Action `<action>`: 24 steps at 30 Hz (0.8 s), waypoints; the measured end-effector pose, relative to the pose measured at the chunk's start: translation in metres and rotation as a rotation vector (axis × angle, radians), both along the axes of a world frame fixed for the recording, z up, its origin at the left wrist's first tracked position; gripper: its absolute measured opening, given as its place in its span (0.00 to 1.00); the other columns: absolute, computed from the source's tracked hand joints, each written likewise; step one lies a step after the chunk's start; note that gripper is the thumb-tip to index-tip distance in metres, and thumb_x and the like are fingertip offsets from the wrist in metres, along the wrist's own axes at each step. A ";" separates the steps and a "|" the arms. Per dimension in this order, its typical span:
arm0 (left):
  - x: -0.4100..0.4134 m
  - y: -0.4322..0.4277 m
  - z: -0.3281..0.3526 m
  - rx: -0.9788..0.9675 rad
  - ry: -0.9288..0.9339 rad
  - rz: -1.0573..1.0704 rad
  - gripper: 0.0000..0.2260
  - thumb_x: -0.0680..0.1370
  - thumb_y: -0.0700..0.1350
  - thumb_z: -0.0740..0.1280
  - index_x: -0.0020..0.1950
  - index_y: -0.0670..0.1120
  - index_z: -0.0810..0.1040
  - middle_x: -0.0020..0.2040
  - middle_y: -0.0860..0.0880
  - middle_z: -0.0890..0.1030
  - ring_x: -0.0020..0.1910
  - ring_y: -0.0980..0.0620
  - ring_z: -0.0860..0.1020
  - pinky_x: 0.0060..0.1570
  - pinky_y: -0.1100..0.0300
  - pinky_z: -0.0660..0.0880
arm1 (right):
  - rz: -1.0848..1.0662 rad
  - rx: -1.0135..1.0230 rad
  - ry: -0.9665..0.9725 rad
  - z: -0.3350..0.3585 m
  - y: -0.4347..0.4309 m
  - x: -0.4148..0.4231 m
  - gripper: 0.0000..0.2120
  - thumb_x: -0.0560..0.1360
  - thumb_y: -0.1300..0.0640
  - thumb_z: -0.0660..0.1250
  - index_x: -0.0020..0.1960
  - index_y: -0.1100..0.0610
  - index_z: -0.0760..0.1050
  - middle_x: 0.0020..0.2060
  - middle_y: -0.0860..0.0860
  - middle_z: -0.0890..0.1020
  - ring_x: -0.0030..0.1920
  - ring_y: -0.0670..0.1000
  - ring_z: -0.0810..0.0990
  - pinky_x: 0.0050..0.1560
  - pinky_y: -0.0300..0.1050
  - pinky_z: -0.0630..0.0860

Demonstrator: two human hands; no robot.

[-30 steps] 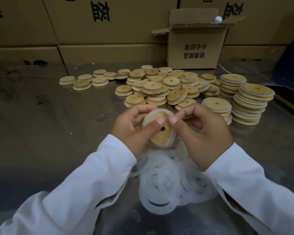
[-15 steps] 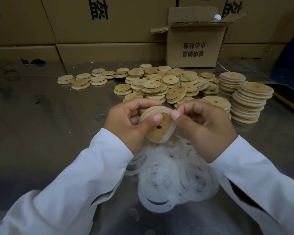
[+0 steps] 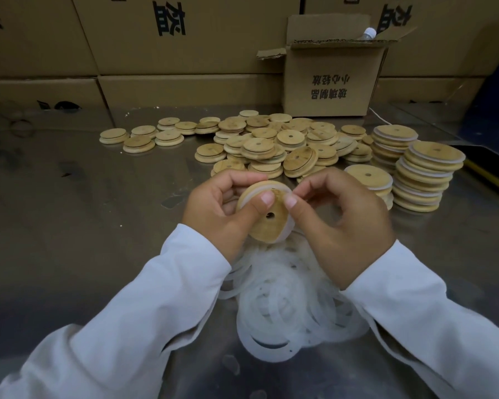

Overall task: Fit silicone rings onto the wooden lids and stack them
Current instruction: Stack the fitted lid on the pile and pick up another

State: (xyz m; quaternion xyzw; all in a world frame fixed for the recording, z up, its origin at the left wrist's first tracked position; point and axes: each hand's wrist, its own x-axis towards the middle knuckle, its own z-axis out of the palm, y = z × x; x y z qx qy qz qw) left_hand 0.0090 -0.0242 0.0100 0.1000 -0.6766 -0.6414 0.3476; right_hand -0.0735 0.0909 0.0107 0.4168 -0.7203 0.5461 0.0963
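Head view, left to right.

Steel table [image 3: 69, 226], reflective, scuffed. A wall of closed cartons [image 3: 185, 90] runs along its far edge.

Far left on the table: a small group of bare lids [image 3: 139, 141], some doubled up, set slightly apart from the main heap.

Left hand [image 3: 213, 214], white sleeve [image 3: 127, 312]: fingers curled behind the wooden lid [image 3: 268, 226], thumb laid across its face near the upper rim. Firm grip. The lid is held above the table at centre, tilted with its face toward the camera, centre hole visible.

A silicone ring [image 3: 288, 230] is around the lid's edge; a white band shows along the top and the right side. Whether it is seated all the way round, I cannot tell.

Below the lid, on the table between the forearms: a pile of loose rings [image 3: 285, 306], translucent white, overlapping.

Behind the hands: a heap of unringed lids [image 3: 271, 145], lying flat or leaning on each other.

Right hand [image 3: 346, 223]: thumb tip and forefinger pinch the ring at the lid's upper right rim; the other fingers are curled in.

Back right: an open carton [image 3: 329, 82], flaps up, a white bottle cap [image 3: 369, 33] showing above the rim.

Far right: stacks of ringed lids [image 3: 427, 174], white bands showing between the layers. Two are tall and one, just beside the right hand, is short.
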 end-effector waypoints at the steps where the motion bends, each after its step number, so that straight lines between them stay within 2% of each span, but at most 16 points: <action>1: 0.000 0.000 0.000 0.003 0.003 0.001 0.11 0.64 0.44 0.69 0.46 0.46 0.78 0.42 0.46 0.82 0.38 0.57 0.81 0.39 0.66 0.77 | -0.030 0.003 0.073 0.000 0.000 0.001 0.05 0.71 0.53 0.68 0.39 0.49 0.73 0.37 0.44 0.78 0.39 0.44 0.76 0.41 0.37 0.73; 5: -0.001 0.000 -0.001 0.032 0.024 0.003 0.09 0.68 0.40 0.69 0.47 0.44 0.77 0.43 0.45 0.82 0.39 0.56 0.81 0.39 0.65 0.77 | -0.094 -0.025 0.149 -0.001 0.000 0.003 0.04 0.69 0.51 0.67 0.40 0.49 0.73 0.38 0.44 0.77 0.39 0.45 0.76 0.39 0.42 0.73; 8: -0.001 -0.001 -0.002 0.064 0.024 0.023 0.08 0.69 0.38 0.69 0.47 0.45 0.78 0.42 0.46 0.82 0.38 0.56 0.81 0.39 0.64 0.78 | -0.112 -0.060 0.141 -0.001 0.000 0.003 0.06 0.68 0.50 0.69 0.40 0.50 0.74 0.43 0.46 0.76 0.40 0.44 0.77 0.40 0.42 0.75; 12: -0.002 -0.005 -0.004 0.100 -0.008 0.055 0.07 0.71 0.36 0.68 0.46 0.46 0.78 0.41 0.47 0.82 0.38 0.56 0.81 0.38 0.64 0.78 | -0.093 -0.066 0.037 -0.004 -0.001 0.002 0.08 0.66 0.48 0.73 0.38 0.50 0.76 0.48 0.45 0.73 0.44 0.40 0.76 0.44 0.29 0.71; 17: -0.003 -0.006 -0.006 0.119 -0.013 0.048 0.07 0.70 0.38 0.69 0.46 0.47 0.78 0.41 0.48 0.83 0.39 0.54 0.82 0.39 0.62 0.79 | -0.063 -0.011 0.002 -0.005 -0.002 0.001 0.06 0.66 0.52 0.71 0.34 0.46 0.75 0.45 0.40 0.74 0.41 0.41 0.76 0.44 0.28 0.70; 20: -0.003 -0.006 -0.006 0.110 -0.040 0.019 0.09 0.71 0.37 0.69 0.48 0.46 0.78 0.41 0.48 0.83 0.39 0.54 0.82 0.40 0.62 0.79 | -0.054 0.031 0.018 -0.005 -0.001 -0.002 0.05 0.70 0.56 0.69 0.36 0.49 0.75 0.40 0.42 0.76 0.41 0.41 0.76 0.42 0.29 0.70; 24: -0.003 -0.006 -0.007 0.086 -0.119 -0.052 0.11 0.70 0.37 0.69 0.50 0.46 0.78 0.40 0.51 0.84 0.38 0.57 0.82 0.36 0.67 0.77 | -0.034 0.101 0.044 -0.004 0.000 -0.004 0.06 0.73 0.59 0.67 0.39 0.52 0.73 0.37 0.43 0.77 0.41 0.44 0.76 0.41 0.30 0.68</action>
